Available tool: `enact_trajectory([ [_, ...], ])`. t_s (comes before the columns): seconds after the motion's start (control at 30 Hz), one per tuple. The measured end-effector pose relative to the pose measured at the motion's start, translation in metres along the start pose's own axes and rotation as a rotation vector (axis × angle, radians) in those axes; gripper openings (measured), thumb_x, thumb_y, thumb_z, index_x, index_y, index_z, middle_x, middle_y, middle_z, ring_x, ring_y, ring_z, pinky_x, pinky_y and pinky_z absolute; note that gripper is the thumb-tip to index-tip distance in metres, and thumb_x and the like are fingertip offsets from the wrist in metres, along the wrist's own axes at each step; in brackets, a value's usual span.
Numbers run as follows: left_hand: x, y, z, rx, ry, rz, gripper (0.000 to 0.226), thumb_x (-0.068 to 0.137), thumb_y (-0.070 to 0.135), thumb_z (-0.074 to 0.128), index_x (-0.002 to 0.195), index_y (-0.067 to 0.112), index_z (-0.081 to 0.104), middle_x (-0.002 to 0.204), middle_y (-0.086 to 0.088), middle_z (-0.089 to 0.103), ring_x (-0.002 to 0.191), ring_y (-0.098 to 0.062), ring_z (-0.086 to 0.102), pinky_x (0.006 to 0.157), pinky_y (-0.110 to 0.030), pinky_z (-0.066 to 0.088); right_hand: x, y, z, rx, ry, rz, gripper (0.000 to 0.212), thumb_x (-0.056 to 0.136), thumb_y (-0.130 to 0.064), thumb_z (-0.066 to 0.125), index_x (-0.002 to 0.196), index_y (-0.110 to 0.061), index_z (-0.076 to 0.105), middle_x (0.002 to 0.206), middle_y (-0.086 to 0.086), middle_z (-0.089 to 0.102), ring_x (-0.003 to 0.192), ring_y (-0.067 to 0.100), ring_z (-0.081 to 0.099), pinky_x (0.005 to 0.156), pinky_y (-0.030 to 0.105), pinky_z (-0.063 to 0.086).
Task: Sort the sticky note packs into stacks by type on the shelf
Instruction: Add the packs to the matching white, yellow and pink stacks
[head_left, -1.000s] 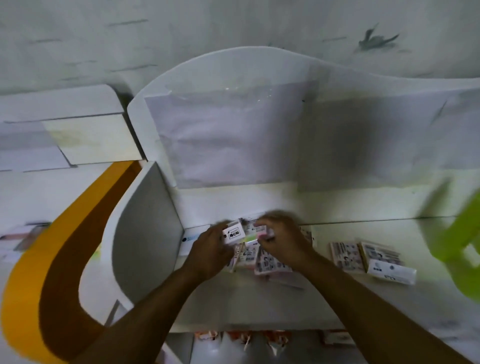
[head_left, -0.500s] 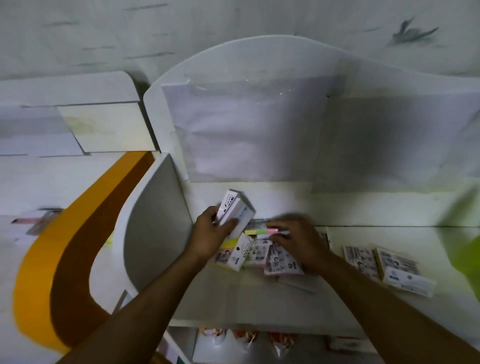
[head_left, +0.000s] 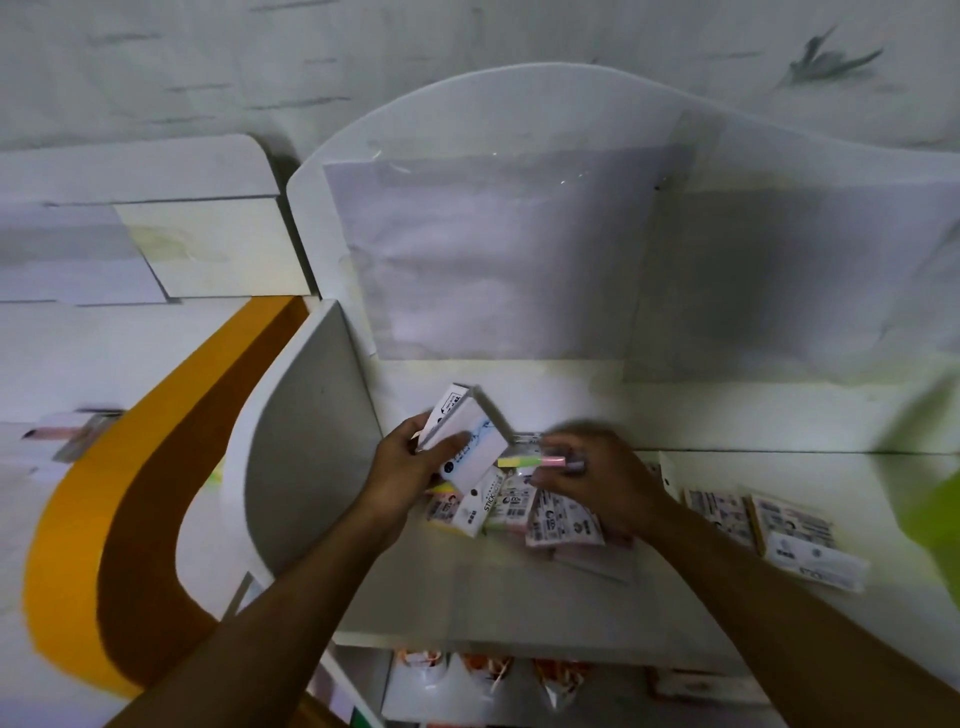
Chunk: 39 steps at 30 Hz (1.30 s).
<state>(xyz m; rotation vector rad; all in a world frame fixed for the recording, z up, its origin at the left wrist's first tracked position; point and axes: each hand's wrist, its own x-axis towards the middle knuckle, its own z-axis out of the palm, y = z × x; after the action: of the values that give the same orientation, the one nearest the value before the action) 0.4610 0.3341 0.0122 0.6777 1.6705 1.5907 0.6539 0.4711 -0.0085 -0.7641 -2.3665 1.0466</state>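
At the far left, an orange curved panel runs beside the white side wall of the shelf. Just right of that wall, the left hand has its grip closed round a white pack, held tilted above the shelf with the thumb across its face. Below it lies a loose pile of sticky note packs, overlapping one another on the shelf surface. The right hand, blurred, pinches a thin pack with yellow, green and pink edges over that pile. Further right, well apart, a second small group of packs lies flat. A blurred green shape fills the right edge.
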Motion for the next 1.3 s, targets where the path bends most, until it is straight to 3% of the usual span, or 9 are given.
enact_trajectory([
  [0.23, -0.011, 0.015, 0.007, -0.028, -0.165, 0.027, 0.044, 0.083, 0.016, 0.072, 0.126, 0.022, 0.060, 0.107, -0.009, 0.073, 0.093, -0.026, 0.072, 0.072, -0.035, 0.058, 0.014, -0.037, 0.009, 0.254, 0.009, 0.038, 0.049, 0.079, -0.042, 0.073, 0.123, -0.024, 0.062, 0.115, -0.010, 0.068, 0.099, 0.005, 0.066, 0.084, 0.027, 0.055],
  [0.43, -0.016, 0.020, 0.016, 0.032, -0.239, 0.106, 0.043, 0.083, 0.016, 0.073, 0.122, 0.029, 0.061, 0.111, -0.003, 0.071, 0.099, -0.025, 0.070, 0.083, -0.043, 0.059, 0.013, -0.043, 0.009, 0.397, -0.011, 0.091, 0.023, 0.085, -0.026, 0.070, 0.107, -0.031, 0.066, 0.102, -0.007, 0.073, 0.087, 0.010, 0.071, 0.077, 0.031, 0.059],
  [0.57, -0.014, 0.014, 0.019, 0.072, -0.202, 0.112, 0.035, 0.090, 0.024, 0.066, 0.124, 0.029, 0.060, 0.115, -0.002, 0.067, 0.100, -0.019, 0.069, 0.080, -0.031, 0.059, 0.006, -0.038, 0.000, 0.355, 0.090, 0.114, 0.014, 0.083, -0.024, 0.072, 0.096, -0.027, 0.067, 0.090, -0.010, 0.073, 0.076, 0.007, 0.071, 0.065, 0.024, 0.056],
  [0.67, -0.007, 0.008, 0.021, 0.066, -0.117, 0.049, 0.029, 0.096, 0.029, 0.055, 0.124, 0.021, 0.058, 0.110, -0.003, 0.069, 0.085, -0.012, 0.069, 0.076, -0.025, 0.054, 0.002, -0.032, -0.018, 0.419, 0.253, 0.145, 0.010, 0.084, -0.026, 0.071, 0.092, -0.027, 0.065, 0.090, -0.007, 0.072, 0.076, 0.010, 0.071, 0.062, 0.025, 0.057],
  [0.77, 0.003, -0.004, 0.021, 0.394, -0.134, 0.228, 0.013, 0.096, 0.026, 0.057, 0.108, 0.029, 0.061, 0.106, 0.010, 0.068, 0.091, -0.003, 0.065, 0.080, -0.021, 0.051, -0.005, -0.027, -0.040, 0.524, 0.358, 0.176, 0.011, 0.086, -0.024, 0.069, 0.095, -0.023, 0.064, 0.093, -0.001, 0.071, 0.077, 0.011, 0.070, 0.060, 0.021, 0.054],
  [0.87, 0.017, -0.019, 0.027, 0.840, -0.271, 0.537, 0.036, 0.091, 0.020, 0.061, 0.126, 0.026, 0.057, 0.131, 0.010, 0.058, 0.115, -0.001, 0.056, 0.097, -0.022, 0.046, -0.016, -0.018, -0.055, 0.509, 0.386, 0.216, 0.022, 0.086, -0.026, 0.068, 0.106, -0.017, 0.064, 0.098, 0.000, 0.071, 0.081, 0.011, 0.070, 0.062, 0.022, 0.056],
  [0.97, 0.027, -0.024, 0.042, 1.042, -0.324, 0.540, 0.059, 0.083, 0.015, 0.062, 0.140, 0.022, 0.045, 0.140, -0.002, 0.052, 0.124, -0.017, 0.053, 0.103, -0.033, 0.046, -0.026, -0.009, -0.063, 0.455, 0.397, 0.249, 0.025, 0.085, -0.029, 0.070, 0.106, -0.017, 0.065, 0.101, 0.002, 0.072, 0.090, 0.018, 0.070, 0.075, 0.034, 0.058],
  [1.17, 0.025, -0.021, 0.047, 1.208, -0.291, 0.665, 0.045, 0.085, 0.026, 0.064, 0.128, 0.036, 0.056, 0.131, 0.010, 0.059, 0.115, -0.011, 0.059, 0.090, -0.032, 0.053, -0.039, -0.002, -0.074, 0.445, 0.405, 0.288, 0.027, 0.085, -0.029, 0.069, 0.108, -0.016, 0.065, 0.102, 0.001, 0.071, 0.090, 0.017, 0.068, 0.078, 0.035, 0.058],
  [1.3, 0.013, 0.001, 0.043, 1.306, -0.203, 0.497, 0.034, 0.071, 0.048, 0.077, 0.101, 0.035, 0.068, 0.106, 0.010, 0.069, 0.094, -0.016, 0.065, 0.066, -0.023, 0.042, -0.042, -0.003, -0.074, 0.463, 0.444, 0.270, 0.010, 0.086, -0.027, 0.069, 0.095, -0.026, 0.066, 0.098, -0.002, 0.072, 0.089, 0.015, 0.069, 0.081, 0.036, 0.058],
])
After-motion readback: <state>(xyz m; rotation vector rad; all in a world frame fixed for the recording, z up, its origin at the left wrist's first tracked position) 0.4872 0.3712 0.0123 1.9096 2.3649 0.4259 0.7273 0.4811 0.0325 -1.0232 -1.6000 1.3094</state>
